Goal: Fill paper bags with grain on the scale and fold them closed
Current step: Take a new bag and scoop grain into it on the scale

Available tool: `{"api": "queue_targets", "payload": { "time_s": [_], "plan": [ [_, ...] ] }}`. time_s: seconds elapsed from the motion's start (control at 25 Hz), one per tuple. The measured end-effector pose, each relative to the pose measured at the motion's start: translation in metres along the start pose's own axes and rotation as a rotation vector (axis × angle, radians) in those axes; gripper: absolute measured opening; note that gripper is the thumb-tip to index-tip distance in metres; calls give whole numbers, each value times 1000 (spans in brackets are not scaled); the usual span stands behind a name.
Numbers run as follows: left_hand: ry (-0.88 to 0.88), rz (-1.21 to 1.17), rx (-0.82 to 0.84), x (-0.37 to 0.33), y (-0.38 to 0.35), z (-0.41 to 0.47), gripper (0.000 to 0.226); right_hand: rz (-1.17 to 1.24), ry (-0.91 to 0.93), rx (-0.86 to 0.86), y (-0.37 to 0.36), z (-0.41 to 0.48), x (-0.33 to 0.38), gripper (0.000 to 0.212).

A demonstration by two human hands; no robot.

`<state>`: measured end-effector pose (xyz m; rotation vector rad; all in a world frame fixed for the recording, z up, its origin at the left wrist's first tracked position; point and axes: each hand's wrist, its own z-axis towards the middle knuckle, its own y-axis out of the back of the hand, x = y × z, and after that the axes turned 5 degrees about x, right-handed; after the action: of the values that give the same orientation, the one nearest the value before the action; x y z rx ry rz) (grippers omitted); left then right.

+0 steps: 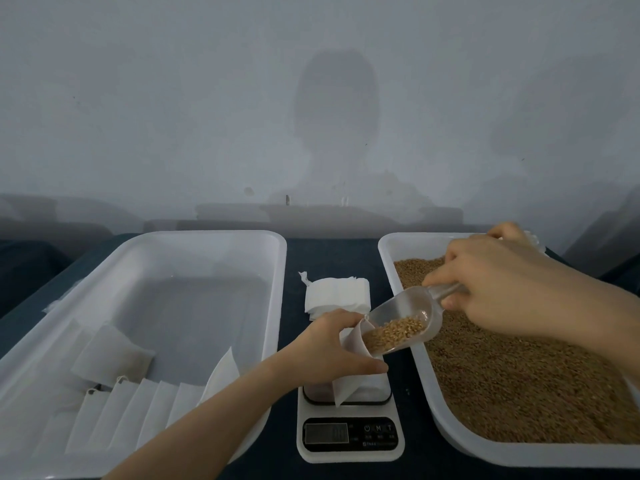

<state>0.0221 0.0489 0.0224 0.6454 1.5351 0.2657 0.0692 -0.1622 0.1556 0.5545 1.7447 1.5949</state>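
L hand [332, 348] pinches the bag [346, 386] mouth open, fingers curled on the paper. Bag stands on the scale [349, 434], at 6 o'clock in view. R hand [502, 289] grips the scoop [412, 311] handle; scoop part-full w/ grain [398, 330]. Scoop axis runs 2 to 8 o'clock, lip at the bag mouth. Bag is at 8 o'clock from R hand. Pour prob. needs more tilt along that line.
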Motion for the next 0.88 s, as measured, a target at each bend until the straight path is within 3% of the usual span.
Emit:
{"api": "queue_targets", "payload": {
  "time_s": [0.24,0.6,0.88],
  "plan": [
    [-36,-21,-66,2,0,1,37,-202,41,-16,22,10,23,23],
    [107,47,-51,3,-3,4,68,-374,78,-123,23,16,52,20],
    [110,27,-116,10,-3,6,52,-430,70,-184,15,9,48,30]
  ]
}}
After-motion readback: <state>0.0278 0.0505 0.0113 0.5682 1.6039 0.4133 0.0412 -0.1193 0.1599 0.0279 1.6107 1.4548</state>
